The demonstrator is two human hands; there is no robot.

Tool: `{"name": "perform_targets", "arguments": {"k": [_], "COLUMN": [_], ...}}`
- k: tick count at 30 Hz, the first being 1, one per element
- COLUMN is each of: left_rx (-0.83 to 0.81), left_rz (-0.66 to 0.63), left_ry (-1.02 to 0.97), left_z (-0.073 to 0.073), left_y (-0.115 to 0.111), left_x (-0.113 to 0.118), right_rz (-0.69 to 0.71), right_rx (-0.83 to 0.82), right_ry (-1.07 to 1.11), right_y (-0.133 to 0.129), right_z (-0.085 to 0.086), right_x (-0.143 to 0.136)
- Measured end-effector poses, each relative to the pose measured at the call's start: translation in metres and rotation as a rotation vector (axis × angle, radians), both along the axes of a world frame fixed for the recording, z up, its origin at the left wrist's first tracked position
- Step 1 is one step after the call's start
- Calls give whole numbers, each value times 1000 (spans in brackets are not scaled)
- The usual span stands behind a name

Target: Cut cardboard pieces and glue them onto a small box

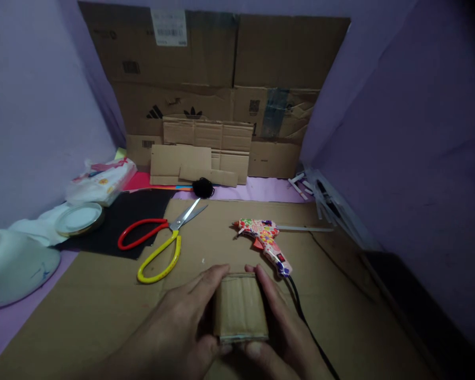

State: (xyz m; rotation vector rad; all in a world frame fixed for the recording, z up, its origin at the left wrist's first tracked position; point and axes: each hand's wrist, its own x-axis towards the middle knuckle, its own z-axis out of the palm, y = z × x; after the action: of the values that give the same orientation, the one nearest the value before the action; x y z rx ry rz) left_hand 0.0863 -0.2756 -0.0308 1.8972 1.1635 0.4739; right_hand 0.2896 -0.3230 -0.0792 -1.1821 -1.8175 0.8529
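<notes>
A small cardboard box [243,307] is held between my two hands, close to me at the bottom middle. My left hand [182,316] grips its left side, fingers at the far edge and thumb at the near lower edge. On the right side my right hand [283,322] presses in the same way. Just beyond the box, a flower-patterned glue gun [266,240] lies on its side with a glue stick in its back. To the left rest open scissors [170,229] with one red and one yellow handle. The underside of the box is hidden.
A cardboard sheet [114,311] covers the work surface. Cut cardboard pieces [182,161] lean at the back beside a black yarn ball [203,188]. An upturned bowl [16,269] and a round lid [80,217] stand left. Glue sticks [332,211] lie right; a black cord [306,322] runs toward me.
</notes>
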Motion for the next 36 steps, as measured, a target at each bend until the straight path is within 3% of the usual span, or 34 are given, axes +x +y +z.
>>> {"name": "perform_targets", "arguments": {"k": [7, 10, 14, 18, 26, 31, 36], "left_rx": [-142, -236, -324, -399, -515, -365, -249], "left_rz": [113, 140, 191, 297, 286, 339, 298], "left_ry": [-119, -340, -605, -609, -509, -417, -391], "left_z": [13, 9, 2, 4, 1, -6, -9], "left_y": [0, 2, 8, 14, 10, 7, 5], "left_x": [10, 14, 17, 17, 28, 32, 29], "right_rz": [-29, -31, -4, 46, 7, -49, -78], "right_rx": [-83, -99, -2, 49, 36, 68, 85], "right_ry": [45, 59, 88, 94, 106, 17, 39], "right_y": [4, 8, 10, 11, 12, 10, 8], "right_z": [4, 8, 11, 14, 15, 10, 7], "right_x": [-4, -9, -12, -12, -10, -11, -12]}}
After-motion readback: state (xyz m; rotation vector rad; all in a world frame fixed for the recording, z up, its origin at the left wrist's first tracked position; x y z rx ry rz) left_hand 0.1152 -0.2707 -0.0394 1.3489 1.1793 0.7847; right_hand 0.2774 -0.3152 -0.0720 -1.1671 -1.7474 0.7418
